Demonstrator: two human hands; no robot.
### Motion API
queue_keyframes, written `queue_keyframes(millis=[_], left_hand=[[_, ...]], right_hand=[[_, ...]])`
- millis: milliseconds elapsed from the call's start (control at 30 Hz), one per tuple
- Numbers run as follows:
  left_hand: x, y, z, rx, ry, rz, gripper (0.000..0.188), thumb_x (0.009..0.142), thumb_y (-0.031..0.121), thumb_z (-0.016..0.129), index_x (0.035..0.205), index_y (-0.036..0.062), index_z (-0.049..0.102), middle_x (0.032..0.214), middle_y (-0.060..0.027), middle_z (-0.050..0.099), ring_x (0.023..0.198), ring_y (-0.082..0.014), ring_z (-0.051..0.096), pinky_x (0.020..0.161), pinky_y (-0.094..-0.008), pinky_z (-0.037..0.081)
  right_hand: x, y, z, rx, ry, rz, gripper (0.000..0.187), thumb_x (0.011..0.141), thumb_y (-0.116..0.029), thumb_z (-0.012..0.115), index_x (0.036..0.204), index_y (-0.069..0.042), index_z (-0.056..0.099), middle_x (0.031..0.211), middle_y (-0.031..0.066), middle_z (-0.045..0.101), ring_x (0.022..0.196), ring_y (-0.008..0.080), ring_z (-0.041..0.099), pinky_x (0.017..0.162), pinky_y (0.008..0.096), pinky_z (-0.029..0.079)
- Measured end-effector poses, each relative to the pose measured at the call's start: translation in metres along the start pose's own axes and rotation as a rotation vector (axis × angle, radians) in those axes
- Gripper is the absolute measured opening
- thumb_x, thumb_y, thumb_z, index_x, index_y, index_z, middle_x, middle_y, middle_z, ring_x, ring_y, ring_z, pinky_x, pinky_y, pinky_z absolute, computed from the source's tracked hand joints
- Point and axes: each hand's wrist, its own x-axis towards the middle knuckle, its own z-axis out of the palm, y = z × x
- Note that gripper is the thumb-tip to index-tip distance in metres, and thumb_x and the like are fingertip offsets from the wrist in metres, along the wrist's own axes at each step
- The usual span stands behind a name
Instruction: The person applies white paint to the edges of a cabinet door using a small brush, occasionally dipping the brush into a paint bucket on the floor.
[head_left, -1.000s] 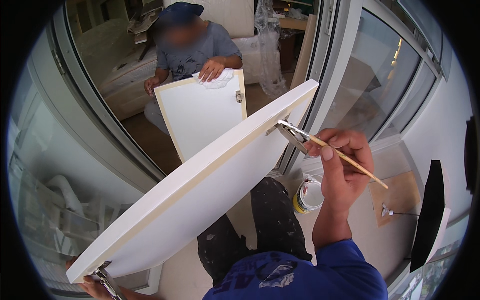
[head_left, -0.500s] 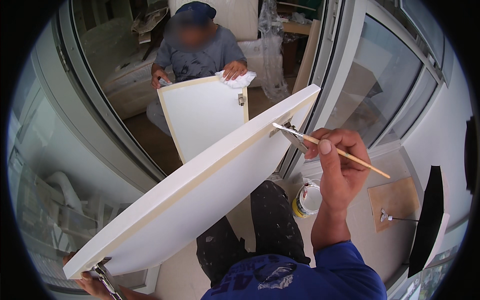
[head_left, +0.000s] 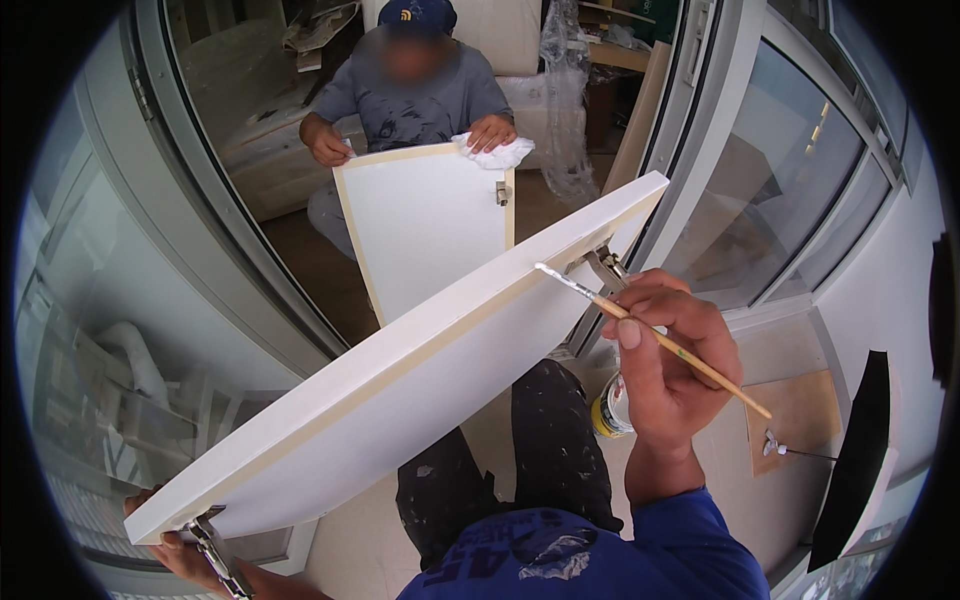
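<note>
A white cabinet door with masking tape along its edge slants across the view. At its lower left corner my left hand grips the panel, beside a metal hinge. My right hand pinches a thin wooden paintbrush, its bristles white with paint. The brush tip is at the taped edge near the upper right end. Close to my right fingers a second hinge sticks out from the door.
Across from me a co-worker holds another taped white door and a white cloth. A paint bucket stands by my leg. Cardboard and a black panel lie to the right. A glass door frame rises beyond.
The brush tip has moved slightly left and down along the door's edge, away from the upper hinge. My left hand still holds the corner. The co-worker's left-side hand has shifted slightly.
</note>
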Motion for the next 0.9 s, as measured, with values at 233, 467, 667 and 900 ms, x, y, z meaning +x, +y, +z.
queue_keyframes(millis=[233, 467, 667, 900], left_hand=[[-0.001, 0.002, 0.002, -0.01, 0.01, -0.013, 0.087, 0.084, 0.061, 0.069, 0.133, -0.006, 0.044, 0.109, -0.0112, 0.052, 0.096, -0.0197, 0.053, 0.077, -0.0313, 0.045], [0.001, -0.004, -0.004, -0.026, -0.027, 0.006, 0.087, 0.083, 0.059, 0.071, 0.134, -0.0061, 0.044, 0.11, -0.011, 0.052, 0.096, -0.0198, 0.054, 0.077, -0.0313, 0.045], [0.002, -0.008, -0.009, -0.089, -0.044, 0.017, 0.086, 0.085, 0.056, 0.07, 0.137, -0.0066, 0.042, 0.112, -0.011, 0.053, 0.098, -0.0207, 0.054, 0.078, -0.0319, 0.046], [0.002, 0.002, 0.005, -0.023, -0.012, 0.048, 0.08, 0.084, 0.059, 0.07, 0.124, -0.0056, 0.047, 0.103, -0.0092, 0.051, 0.089, -0.0183, 0.054, 0.071, -0.0309, 0.045]], right_hand=[[0.004, -0.001, 0.0, -0.048, -0.042, -0.07, 0.013, 0.079, 0.006, 0.069, 0.089, 0.001, 0.064, 0.078, 0.0143, 0.071, 0.08, 0.0249, 0.072, 0.085, 0.0416, 0.052], [0.002, 0.0, -0.001, -0.13, 0.005, -0.031, 0.013, 0.076, 0.007, 0.069, 0.087, 0.001, 0.065, 0.078, 0.0134, 0.071, 0.08, 0.0247, 0.072, 0.085, 0.0408, 0.052], [0.003, 0.0, -0.002, -0.185, 0.039, -0.021, 0.011, 0.076, 0.006, 0.068, 0.085, 0.0, 0.066, 0.078, 0.0126, 0.071, 0.081, 0.025, 0.072, 0.085, 0.0404, 0.052], [0.004, -0.012, 0.005, -0.145, -0.05, -0.07, 0.013, 0.075, 0.008, 0.068, 0.086, 0.0, 0.065, 0.08, 0.0118, 0.07, 0.083, 0.0256, 0.072, 0.085, 0.0417, 0.053]])
